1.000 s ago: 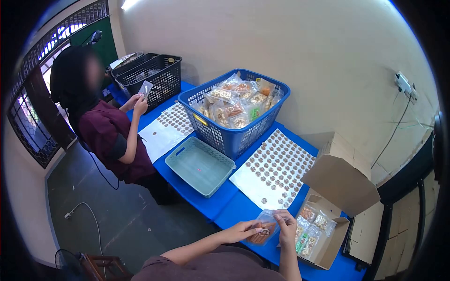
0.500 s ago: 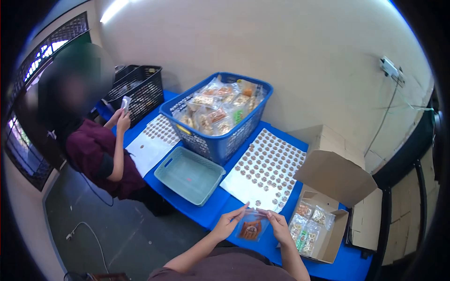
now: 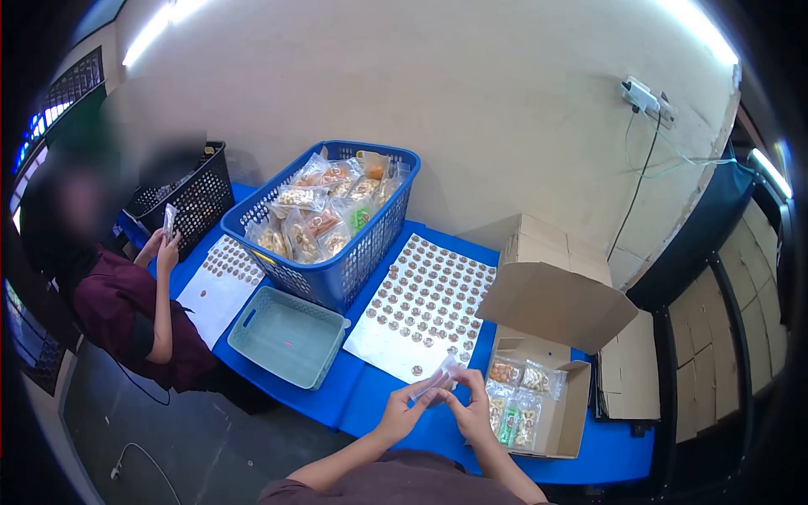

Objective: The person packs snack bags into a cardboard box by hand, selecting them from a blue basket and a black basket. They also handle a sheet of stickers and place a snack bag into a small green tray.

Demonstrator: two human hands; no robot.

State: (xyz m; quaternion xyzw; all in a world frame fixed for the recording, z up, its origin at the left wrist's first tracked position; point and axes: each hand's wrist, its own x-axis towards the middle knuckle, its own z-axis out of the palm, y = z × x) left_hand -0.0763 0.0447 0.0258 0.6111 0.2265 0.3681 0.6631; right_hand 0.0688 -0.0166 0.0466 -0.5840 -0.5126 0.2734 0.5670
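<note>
Clear pouch (image 3: 443, 375) held between both hands above the front edge of the blue-covered bench (image 3: 362, 404); tilted, upper end directed between 1 and 2 o'clock. Seen nearly edge-on; contents cannot be made out. Bearings taken from the hands, with 12 at the top of the view.

Left hand (image 3: 404, 415): fingers clamped on the pouch's lower end. Right hand (image 3: 473, 411): fingers pinched on its right-hand side. Both sets of fingertips are held near one another.

At 12, just beyond the fingers: white sheet (image 3: 379, 358), set with round brown stickers in rows; its nearest corner is met by the pouch in this view. At 3, near the right hand: cardboard box (image 3: 555, 425), flap raised; filled packets (image 3: 507, 370) are laid inside, orange, pale and green contents noted. Farther at 3: brown cardboard (image 3: 629, 383), stood beside the bench.

At 10: grey-green tray (image 3: 278, 324), placed just beside the blue basket (image 3: 341, 278). The basket, at 11, is heaped with bagged snacks (image 3: 324, 206). At 10, past the tray: second sheet (image 3: 206, 311), partly stickered. Between 10 and 11, farther: black basket (image 3: 202, 198). Between 9 and 10: co-worker (image 3: 118, 303) in maroon, by whom a small clear packet (image 3: 169, 220) is held.
</note>
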